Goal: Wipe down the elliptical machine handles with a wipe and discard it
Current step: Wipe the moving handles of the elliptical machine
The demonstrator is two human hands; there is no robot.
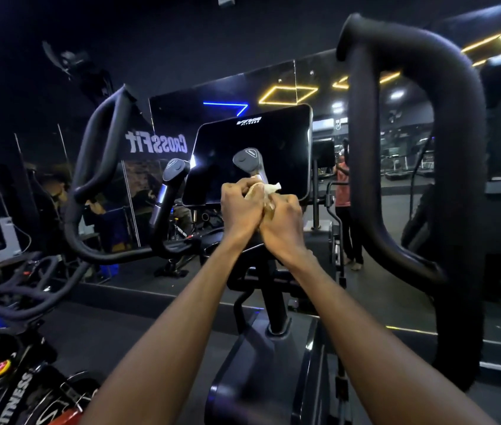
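I am pressing both hands, left (240, 207) and right (283, 214), together around the wipe (263, 189), bunching it to rub the inner grip (250, 162).

A crumpled pale wipe (263, 191) sits bunched just below the short grey-capped right inner handle (250, 162), before the console.

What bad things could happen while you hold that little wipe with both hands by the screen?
1. The wipe is bunched small between the left hand and right hand; a loose end sticks out, so it might slip and fall.
2. Both hands are close to the dark screen, so a careless swipe could smear it.
3. The big looped handle may get skipped.
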